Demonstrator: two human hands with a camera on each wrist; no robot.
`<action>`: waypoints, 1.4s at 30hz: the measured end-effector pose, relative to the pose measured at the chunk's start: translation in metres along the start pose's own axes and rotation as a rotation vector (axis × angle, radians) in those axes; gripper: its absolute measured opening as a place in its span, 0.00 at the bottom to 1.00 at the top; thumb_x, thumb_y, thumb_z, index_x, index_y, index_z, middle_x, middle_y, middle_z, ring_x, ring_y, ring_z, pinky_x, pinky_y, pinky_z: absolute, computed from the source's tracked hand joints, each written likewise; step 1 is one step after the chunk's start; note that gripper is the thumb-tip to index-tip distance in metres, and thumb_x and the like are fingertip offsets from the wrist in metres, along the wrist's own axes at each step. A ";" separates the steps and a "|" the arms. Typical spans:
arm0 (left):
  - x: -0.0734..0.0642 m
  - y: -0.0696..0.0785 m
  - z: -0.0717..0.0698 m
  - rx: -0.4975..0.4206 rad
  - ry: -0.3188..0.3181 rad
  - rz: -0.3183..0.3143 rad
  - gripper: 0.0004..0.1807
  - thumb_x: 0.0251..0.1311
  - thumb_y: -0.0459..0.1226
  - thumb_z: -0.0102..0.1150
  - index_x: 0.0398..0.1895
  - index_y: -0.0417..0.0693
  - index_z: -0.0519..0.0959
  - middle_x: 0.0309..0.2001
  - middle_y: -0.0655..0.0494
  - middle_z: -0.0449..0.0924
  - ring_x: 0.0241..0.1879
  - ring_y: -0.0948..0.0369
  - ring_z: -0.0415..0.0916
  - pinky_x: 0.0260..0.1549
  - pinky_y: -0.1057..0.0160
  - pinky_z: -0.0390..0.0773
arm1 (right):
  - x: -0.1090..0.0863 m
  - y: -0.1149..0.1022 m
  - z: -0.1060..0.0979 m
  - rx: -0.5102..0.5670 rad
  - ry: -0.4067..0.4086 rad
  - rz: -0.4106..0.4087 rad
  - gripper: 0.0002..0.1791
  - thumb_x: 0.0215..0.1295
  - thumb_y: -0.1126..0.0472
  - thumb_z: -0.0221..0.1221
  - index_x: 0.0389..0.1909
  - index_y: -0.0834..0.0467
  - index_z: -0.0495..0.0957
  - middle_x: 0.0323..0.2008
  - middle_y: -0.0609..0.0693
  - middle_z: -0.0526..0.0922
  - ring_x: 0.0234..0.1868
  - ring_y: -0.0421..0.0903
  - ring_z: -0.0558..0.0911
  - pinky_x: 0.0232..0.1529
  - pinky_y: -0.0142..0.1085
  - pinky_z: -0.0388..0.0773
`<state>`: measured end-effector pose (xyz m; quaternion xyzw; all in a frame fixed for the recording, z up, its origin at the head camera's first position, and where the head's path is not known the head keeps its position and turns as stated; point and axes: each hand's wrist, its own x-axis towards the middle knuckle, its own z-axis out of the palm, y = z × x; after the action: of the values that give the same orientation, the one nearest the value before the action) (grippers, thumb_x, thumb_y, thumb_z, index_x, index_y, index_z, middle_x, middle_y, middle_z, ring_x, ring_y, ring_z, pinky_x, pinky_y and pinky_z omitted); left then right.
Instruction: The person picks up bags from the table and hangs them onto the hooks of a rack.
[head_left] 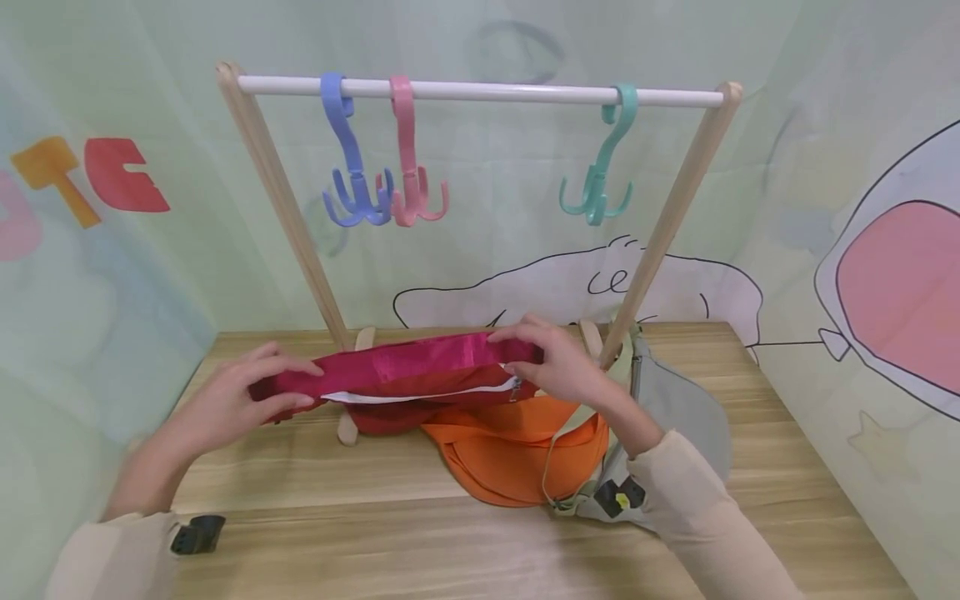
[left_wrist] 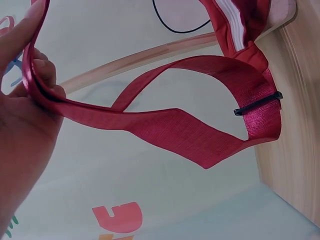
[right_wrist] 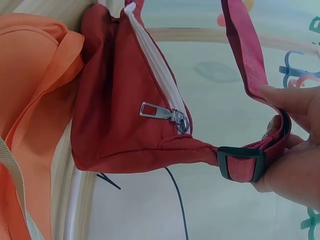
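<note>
A red fanny pack (right_wrist: 120, 110) with a white zipper and a silver zipper pull hangs by its magenta-red strap (head_left: 427, 357) between both hands. My left hand (head_left: 225, 400) grips the strap at its left end, and the left wrist view shows a loop of it with a black slider (left_wrist: 258, 104). At the other end, my right hand (head_left: 558, 362) pinches the strap beside a black buckle (right_wrist: 242, 164). The bag's lower part (head_left: 390, 418) hangs low over the tabletop, in front of an orange bag; whether it touches the wood I cannot tell.
Behind stands a wooden rack with a white rail (head_left: 487, 90). Blue (head_left: 358, 196), pink (head_left: 408, 192) and green (head_left: 597, 192) claw hooks hang on it. An orange bag (head_left: 517, 467) and a gray bag (head_left: 678, 408) with a pale strap lie on the wooden table (head_left: 337, 542), right of centre.
</note>
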<state>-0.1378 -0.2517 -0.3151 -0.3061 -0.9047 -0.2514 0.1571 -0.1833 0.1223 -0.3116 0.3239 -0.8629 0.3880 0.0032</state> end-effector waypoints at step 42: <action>0.006 0.002 -0.008 0.116 0.174 -0.128 0.25 0.40 0.28 0.70 0.47 0.39 0.77 0.31 0.53 0.69 0.27 0.65 0.60 0.17 0.72 0.64 | 0.029 -0.033 -0.002 0.017 0.009 -0.076 0.20 0.56 0.73 0.59 0.51 0.60 0.76 0.33 0.49 0.70 0.27 0.43 0.70 0.27 0.31 0.70</action>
<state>-0.1403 -0.2521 -0.3048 -0.2150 -0.9184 -0.2337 0.2361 -0.1880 0.0913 -0.2805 0.3546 -0.8467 0.3962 0.0189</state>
